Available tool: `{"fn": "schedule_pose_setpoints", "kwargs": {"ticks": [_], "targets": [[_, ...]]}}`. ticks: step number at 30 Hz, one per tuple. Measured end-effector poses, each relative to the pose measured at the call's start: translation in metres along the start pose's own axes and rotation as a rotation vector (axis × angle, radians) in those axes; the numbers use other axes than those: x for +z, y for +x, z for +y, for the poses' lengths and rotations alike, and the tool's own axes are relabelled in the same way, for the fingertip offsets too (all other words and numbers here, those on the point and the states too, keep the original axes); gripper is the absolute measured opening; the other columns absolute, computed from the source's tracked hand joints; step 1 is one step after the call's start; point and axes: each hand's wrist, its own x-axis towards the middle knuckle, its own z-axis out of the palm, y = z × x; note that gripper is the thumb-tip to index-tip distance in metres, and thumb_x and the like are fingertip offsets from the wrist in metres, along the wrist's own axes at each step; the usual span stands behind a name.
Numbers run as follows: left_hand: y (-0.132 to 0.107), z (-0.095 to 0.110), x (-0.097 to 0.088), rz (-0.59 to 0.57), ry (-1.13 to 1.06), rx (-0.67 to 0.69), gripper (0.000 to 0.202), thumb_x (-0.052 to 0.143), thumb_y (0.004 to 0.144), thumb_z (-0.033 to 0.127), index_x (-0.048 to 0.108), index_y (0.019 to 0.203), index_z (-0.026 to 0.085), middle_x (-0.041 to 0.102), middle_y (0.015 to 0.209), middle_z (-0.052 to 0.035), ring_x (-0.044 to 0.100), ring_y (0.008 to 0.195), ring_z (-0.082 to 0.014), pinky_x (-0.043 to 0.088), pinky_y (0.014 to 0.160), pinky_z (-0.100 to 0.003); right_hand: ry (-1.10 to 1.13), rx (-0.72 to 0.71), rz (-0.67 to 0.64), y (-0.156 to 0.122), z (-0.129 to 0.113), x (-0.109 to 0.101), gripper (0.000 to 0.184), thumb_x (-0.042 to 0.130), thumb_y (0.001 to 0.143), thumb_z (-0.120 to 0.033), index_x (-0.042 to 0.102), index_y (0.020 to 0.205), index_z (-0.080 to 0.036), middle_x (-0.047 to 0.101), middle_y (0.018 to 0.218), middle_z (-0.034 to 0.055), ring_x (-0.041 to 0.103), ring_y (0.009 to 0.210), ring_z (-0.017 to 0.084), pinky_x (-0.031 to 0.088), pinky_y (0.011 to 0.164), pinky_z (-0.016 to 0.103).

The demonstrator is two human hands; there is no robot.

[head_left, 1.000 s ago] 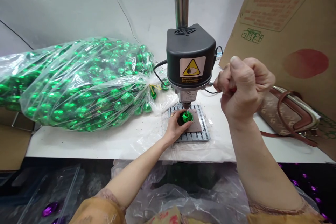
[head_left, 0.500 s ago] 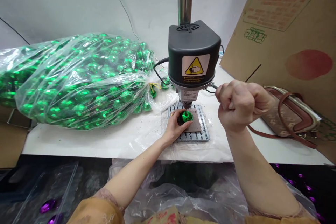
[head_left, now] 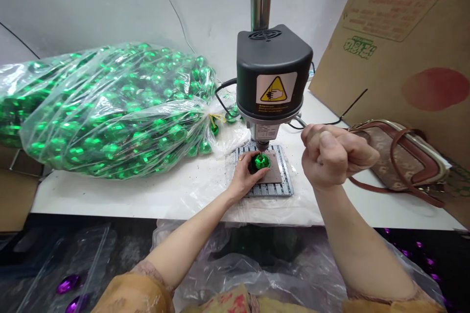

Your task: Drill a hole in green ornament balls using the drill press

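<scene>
My left hand grips a shiny green faceted ball between thumb and fingers. The ball rests on a flat brown board over the slotted metal base of a small drill press. Directly above the ball is the press's chuck, its bit reaching down to the ball's top. On the right, my right hand is closed in a fist around the drill press lever; the lever's grip end is hidden inside the fingers.
A big clear bag of green balls, tied with yellow, lies left of the press. To the right are a brown-strapped handbag and a large cardboard box. Purple faceted pieces lie below the table's front edge at left.
My right fist has moved slightly downward with the lever, and the chuck sits a little lower. My left hand and the green ball stay in place.
</scene>
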Motion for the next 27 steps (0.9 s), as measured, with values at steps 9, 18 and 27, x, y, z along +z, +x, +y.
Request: {"fn": "schedule_pose_setpoints", "kwargs": {"ticks": [9, 18, 27], "targets": [[0.0, -0.003, -0.001, -0.011, 0.001, 0.007, 0.046, 0.08, 0.083, 0.034, 0.062, 0.123, 0.022, 0.067, 0.119, -0.0084, 0.061, 0.116, -0.0259, 0.049, 0.101, -0.041, 0.0, 0.001, 0.003, -0.003, 0.001, -0.001, 0.046, 0.058, 0.079, -0.008, 0.02, 0.054, -0.017, 0.028, 0.048, -0.0067, 0.025, 0.039, 0.003, 0.024, 0.043, 0.025], [0.0, -0.005, 0.003, -0.003, -0.038, -0.053, 0.051, 0.083, 0.079, 0.035, 0.06, 0.124, 0.021, 0.067, 0.121, -0.0098, 0.062, 0.117, -0.0277, 0.05, 0.102, -0.044, -0.035, 0.181, 0.088, 0.016, -0.011, 0.013, 0.048, 0.06, 0.082, -0.014, 0.024, 0.05, -0.018, 0.027, 0.041, -0.0075, 0.026, 0.035, 0.003, 0.025, 0.039, 0.025], [-0.035, 0.046, -0.02, 0.025, 0.265, -0.089, 0.037, 0.084, 0.075, 0.042, 0.062, 0.098, 0.022, 0.069, 0.096, -0.0062, 0.065, 0.093, -0.027, 0.051, 0.079, -0.039, -0.031, 0.517, 0.14, 0.07, -0.01, 0.031, 0.045, 0.061, 0.081, -0.009, 0.037, 0.045, -0.021, 0.035, 0.036, -0.0082, 0.032, 0.031, 0.005, 0.023, 0.034, 0.025]]}}
